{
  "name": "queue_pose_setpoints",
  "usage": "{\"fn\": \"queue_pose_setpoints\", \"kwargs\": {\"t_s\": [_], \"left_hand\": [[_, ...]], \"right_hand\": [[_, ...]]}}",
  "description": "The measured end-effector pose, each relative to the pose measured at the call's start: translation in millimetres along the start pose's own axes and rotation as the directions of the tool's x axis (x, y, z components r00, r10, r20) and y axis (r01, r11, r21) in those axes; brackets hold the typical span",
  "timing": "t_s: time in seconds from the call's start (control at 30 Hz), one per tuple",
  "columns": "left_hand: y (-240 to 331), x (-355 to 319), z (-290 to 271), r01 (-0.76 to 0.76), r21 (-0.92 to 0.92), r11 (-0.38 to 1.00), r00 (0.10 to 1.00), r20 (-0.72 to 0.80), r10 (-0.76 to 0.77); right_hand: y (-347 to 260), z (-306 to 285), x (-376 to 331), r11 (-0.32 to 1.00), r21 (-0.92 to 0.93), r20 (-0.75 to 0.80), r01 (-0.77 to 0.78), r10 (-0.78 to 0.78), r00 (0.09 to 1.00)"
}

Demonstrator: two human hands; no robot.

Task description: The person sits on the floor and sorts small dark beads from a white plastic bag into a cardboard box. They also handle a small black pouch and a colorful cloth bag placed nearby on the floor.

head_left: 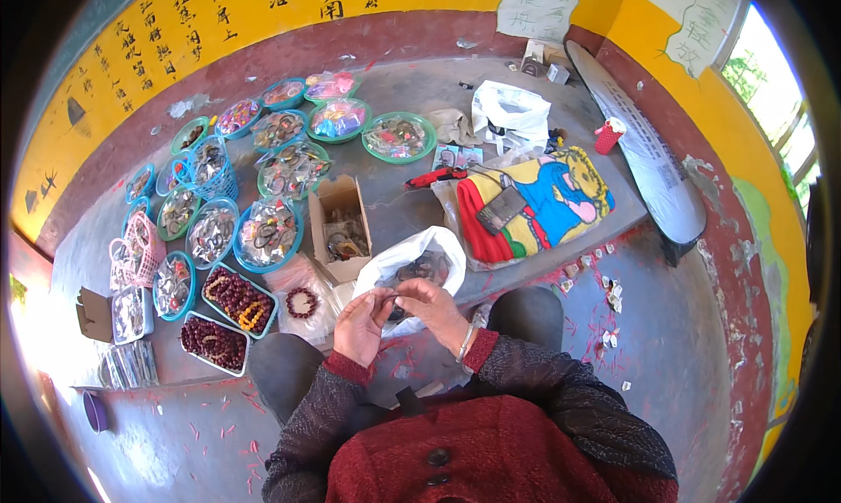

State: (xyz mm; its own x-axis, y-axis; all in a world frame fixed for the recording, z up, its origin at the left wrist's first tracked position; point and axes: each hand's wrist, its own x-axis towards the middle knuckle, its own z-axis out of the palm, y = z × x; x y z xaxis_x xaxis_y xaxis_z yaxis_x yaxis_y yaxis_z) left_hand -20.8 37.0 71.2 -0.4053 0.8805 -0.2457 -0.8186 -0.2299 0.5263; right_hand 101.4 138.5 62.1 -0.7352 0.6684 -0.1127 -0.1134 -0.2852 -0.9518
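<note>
Above my lap, my left hand and my right hand meet with the fingers of each closed in a pinch. Between the fingertips is something small and dark, too small to name. Just beyond them sits an opened white plastic bag with dark, packaged-looking items inside; my hands partly cover its near side. To the left, a dark red bead bracelet lies on clear plastic packets. An open cardboard box with small dark items stands behind these packets.
Bead-filled trays and several baskets of small packets spread over the left of the grey platform. A colourful cloth with a dark wallet-like object lies right. Beyond are a white bag, a red cup and a long board.
</note>
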Motion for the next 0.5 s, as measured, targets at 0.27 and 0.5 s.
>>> {"fn": "queue_pose_setpoints", "kwargs": {"t_s": [0.27,0.5], "left_hand": [[-13.3,-35.7,-9.5,0.006,-0.07,0.998,0.999,-0.052,-0.01],[-14.2,-48.5,-5.2,0.001,0.034,0.999,1.0,-0.018,-0.001]], "right_hand": [[-4.1,6.2,-24.3,0.998,-0.056,0.046,-0.016,0.019,0.999],[-7.4,8.5,-33.6,0.988,-0.154,0.014,-0.008,0.011,1.0]]}}
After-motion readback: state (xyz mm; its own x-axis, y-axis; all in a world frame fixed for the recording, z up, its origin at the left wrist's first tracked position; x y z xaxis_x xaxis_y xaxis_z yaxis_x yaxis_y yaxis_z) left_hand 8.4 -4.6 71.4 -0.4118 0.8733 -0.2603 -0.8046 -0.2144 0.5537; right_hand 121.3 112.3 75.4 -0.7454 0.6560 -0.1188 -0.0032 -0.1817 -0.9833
